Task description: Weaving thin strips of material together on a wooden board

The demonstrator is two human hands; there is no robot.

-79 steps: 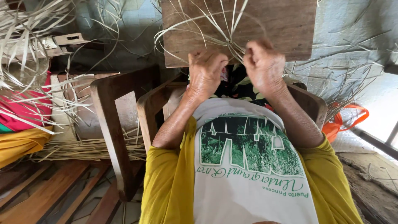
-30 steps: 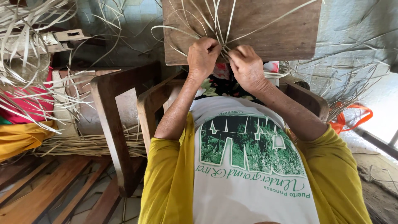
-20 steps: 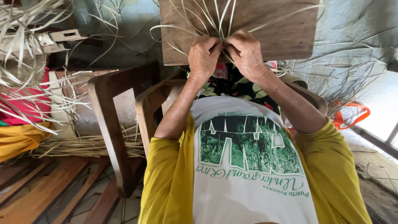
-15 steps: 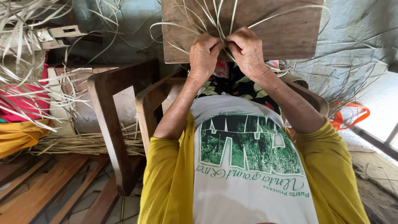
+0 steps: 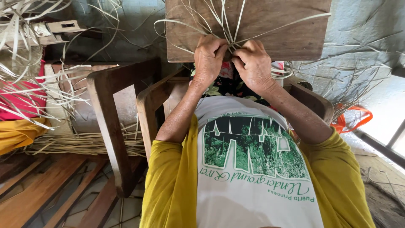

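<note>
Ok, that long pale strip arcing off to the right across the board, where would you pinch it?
Probably low on the long strip, just right of the right hand, coming from the right side. There it lies flat on the wooden board and apart from the other strips; the far tip hangs free and would likely flex away.

Soft daylight, brightest at the floor right of the wooden board (image 5: 270,33); mild glare there. Dim shadow under the chair arm (image 5: 122,126) left of the board. Focus sharp at the board; edges bend outward, wide-angle distortion.
</note>
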